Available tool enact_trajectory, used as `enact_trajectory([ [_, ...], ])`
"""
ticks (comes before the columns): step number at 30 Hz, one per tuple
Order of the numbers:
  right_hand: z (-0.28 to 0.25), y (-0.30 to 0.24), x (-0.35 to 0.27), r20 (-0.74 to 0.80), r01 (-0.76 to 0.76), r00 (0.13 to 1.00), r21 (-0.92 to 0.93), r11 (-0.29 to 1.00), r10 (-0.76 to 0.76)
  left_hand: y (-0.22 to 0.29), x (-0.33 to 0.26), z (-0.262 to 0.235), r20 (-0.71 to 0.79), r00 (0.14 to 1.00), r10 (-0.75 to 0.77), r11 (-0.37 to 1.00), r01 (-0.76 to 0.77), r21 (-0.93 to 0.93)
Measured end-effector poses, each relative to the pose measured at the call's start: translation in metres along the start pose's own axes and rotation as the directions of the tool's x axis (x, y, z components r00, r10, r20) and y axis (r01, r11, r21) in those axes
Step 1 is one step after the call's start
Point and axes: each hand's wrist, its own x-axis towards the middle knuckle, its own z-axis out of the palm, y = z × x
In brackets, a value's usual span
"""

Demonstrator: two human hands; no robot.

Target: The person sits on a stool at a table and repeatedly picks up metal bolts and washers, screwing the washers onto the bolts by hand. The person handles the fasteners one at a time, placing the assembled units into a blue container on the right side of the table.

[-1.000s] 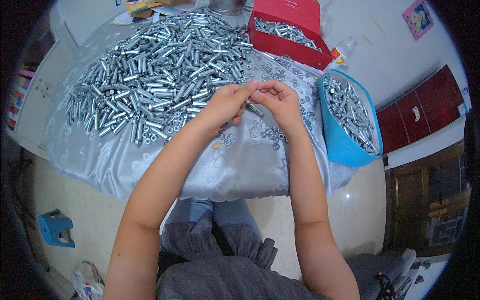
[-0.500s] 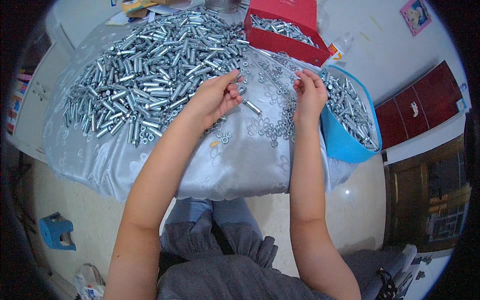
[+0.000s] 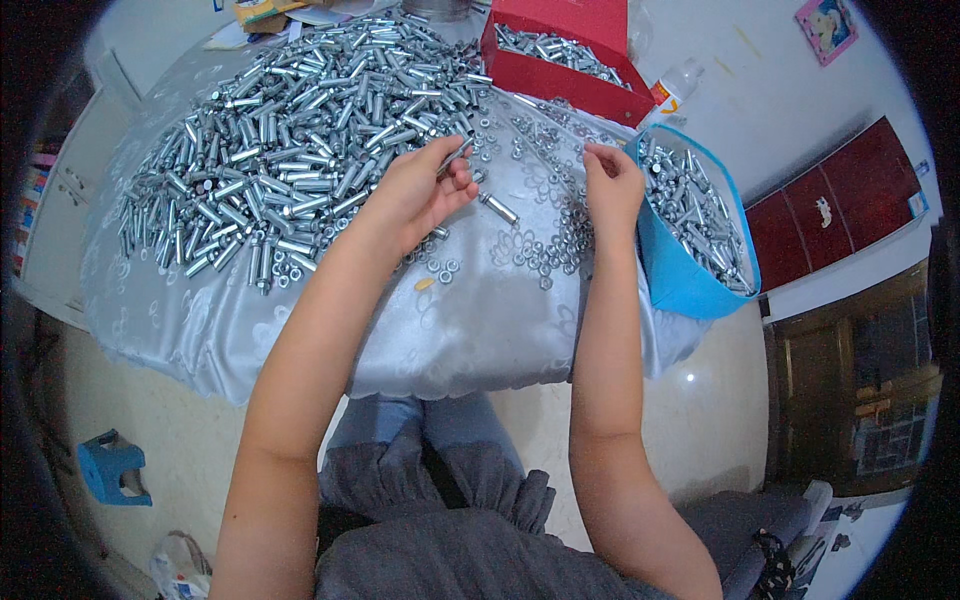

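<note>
My left hand point(image 3: 420, 190) is at the near right edge of a big heap of silvery metal sleeve anchors point(image 3: 310, 140). Its thumb and fingers close on a slim metal piece point(image 3: 455, 155), largely covered by the hand. My right hand point(image 3: 613, 190) hovers above the loose nuts, beside a blue bin. Its thumb and fingertips are pinched together; whatever lies between them is hidden. One single anchor point(image 3: 499, 208) lies on the cloth between my hands. Loose hex nuts point(image 3: 545, 255) are scattered left of my right forearm.
The blue bin point(image 3: 690, 285) at the right holds many metal anchors. Behind it stands an open red box point(image 3: 560, 80) with more, and a clear bottle point(image 3: 675, 85). A silvery cloth point(image 3: 470, 345) covers the table. Near the front lies a small yellow piece point(image 3: 425, 284).
My right hand's fingers have drawn into a tighter pinch. In my left hand, the thumb has shifted and the slim metal piece now shows. The single anchor stays on the cloth.
</note>
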Motion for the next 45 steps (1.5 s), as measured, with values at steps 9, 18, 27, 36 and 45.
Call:
enact_trajectory([
  [9, -0.035, -0.025, -0.021, 0.338, -0.039, 0.913, -0.487, 0.873, 0.229, 0.0, 0.0, 0.002, -0.028, 1.0, -0.001, 0.997, 0.003, 0.082],
  [18, -0.026, -0.011, -0.02, 0.356, -0.012, 0.894, -0.589, 0.808, 0.273, -0.003, -0.001, 0.004, -0.044, 0.999, -0.029, 0.991, 0.034, 0.128],
  [27, -0.025, -0.026, -0.021, 0.313, -0.076, 0.905, -0.546, 0.834, 0.288, -0.004, -0.005, 0.008, -0.045, 0.999, 0.013, 0.982, -0.005, 0.187],
  [36, -0.011, -0.067, -0.03, 0.623, -0.238, 0.782, 0.324, 0.916, -0.017, -0.014, -0.003, 0.01, -0.003, 0.999, 0.048, 0.911, -0.043, 0.411],
  [45, -0.007, -0.07, -0.034, 0.749, -0.325, 0.663, 0.293, 0.899, -0.004, -0.019, -0.01, 0.018, 0.071, 0.988, 0.137, 0.797, -0.152, 0.585],
])
